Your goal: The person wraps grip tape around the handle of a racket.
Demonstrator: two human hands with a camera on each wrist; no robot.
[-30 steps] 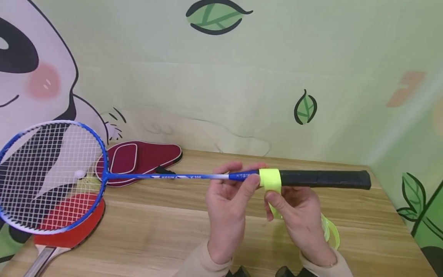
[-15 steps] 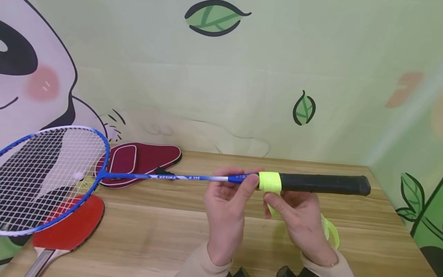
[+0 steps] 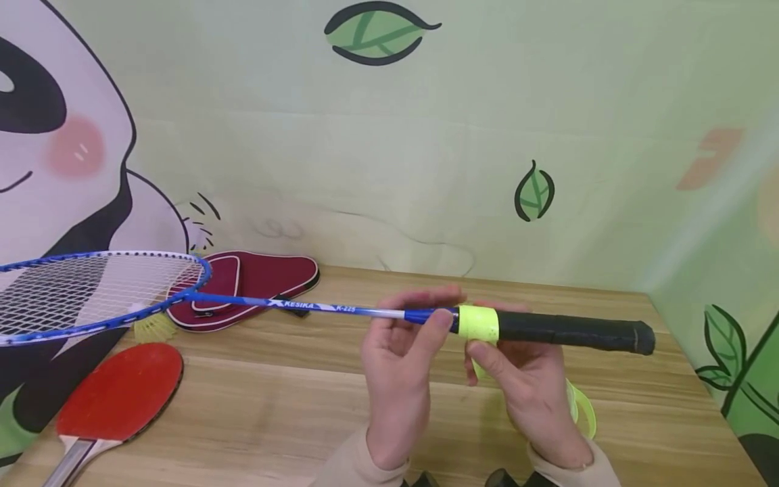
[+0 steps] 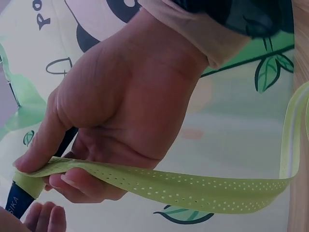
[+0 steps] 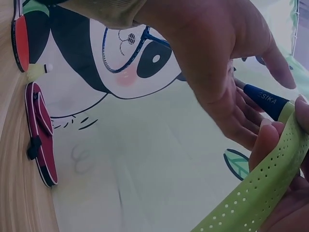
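Observation:
In the head view a blue-and-white badminton racket [image 3: 341, 309] is held level above the table, head to the left and black handle to the right. My left hand [image 3: 398, 385] holds its blue cone between thumb and fingers. Neon yellow overgrip tape [image 3: 479, 323] wraps the top of the handle beside the cone. Just under that wrap my right hand [image 3: 529, 385] pinches the tape between thumb and fingers. From this pinch the perforated tape [image 4: 193, 191] runs off as a long loose strip in the left wrist view. The right hand's fingers partly hide behind the handle.
A red table tennis paddle [image 3: 122, 392] lies at the left of the wooden table [image 3: 274, 426]. Behind it are a yellow shuttlecock [image 3: 155, 329] and a maroon paddle case [image 3: 274, 270]. A printed wall cloth [image 3: 426, 169] stands along the back. Loose tape loops beside the right wrist.
The racket has rolled about its length, so its head shows flatter, and the handle's end has dipped slightly. The yellow wrap turned with it. Both hands stay in nearly the same place.

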